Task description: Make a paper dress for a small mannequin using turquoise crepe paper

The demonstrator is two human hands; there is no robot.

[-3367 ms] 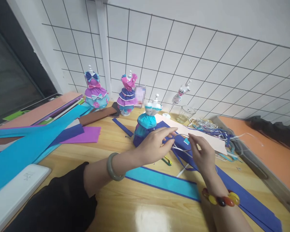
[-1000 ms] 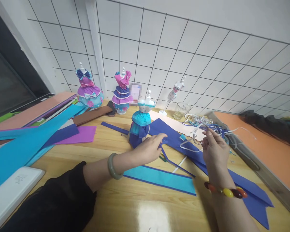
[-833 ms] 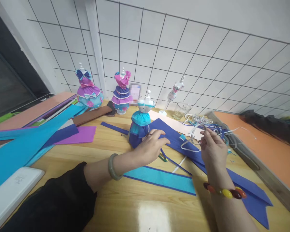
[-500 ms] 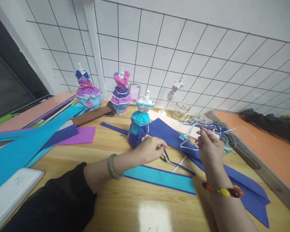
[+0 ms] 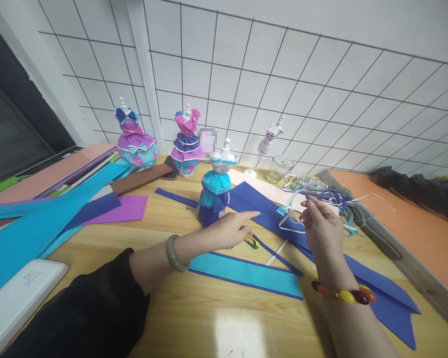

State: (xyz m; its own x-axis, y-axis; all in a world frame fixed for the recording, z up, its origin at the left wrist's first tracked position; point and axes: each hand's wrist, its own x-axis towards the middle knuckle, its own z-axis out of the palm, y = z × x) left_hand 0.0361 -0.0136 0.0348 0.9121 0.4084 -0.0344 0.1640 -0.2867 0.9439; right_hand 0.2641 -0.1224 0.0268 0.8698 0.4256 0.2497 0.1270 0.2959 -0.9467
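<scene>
My left hand (image 5: pixel 233 229) is over the table beside a small dress form (image 5: pixel 217 186) in turquoise and dark blue. Its index finger points out to the right; the other fingers are partly curled, with nothing visible in them. A narrow dark blue strip (image 5: pixel 278 257) lies just right of it, by green-yellow scissors or a cutter (image 5: pixel 253 242). A turquoise band with dark blue edges (image 5: pixel 246 275) lies in front. My right hand (image 5: pixel 323 223) pinches a thin white ribbon (image 5: pixel 290 228) that hangs in loops above the dark blue sheet (image 5: pixel 381 293).
Two dressed forms (image 5: pixel 134 141) (image 5: pixel 186 144), a patterned bare form (image 5: pixel 271 136) and a glass (image 5: pixel 279 170) stand along the wall. Tangled ribbons (image 5: pixel 309 184) lie at the back right. Coloured sheets (image 5: pixel 59 214) and a white device (image 5: pixel 26 293) are at the left.
My left hand has let go of the narrow dark blue strip, which now lies lower, and its index finger has stretched out. My right hand has shifted slightly left with the white ribbon.
</scene>
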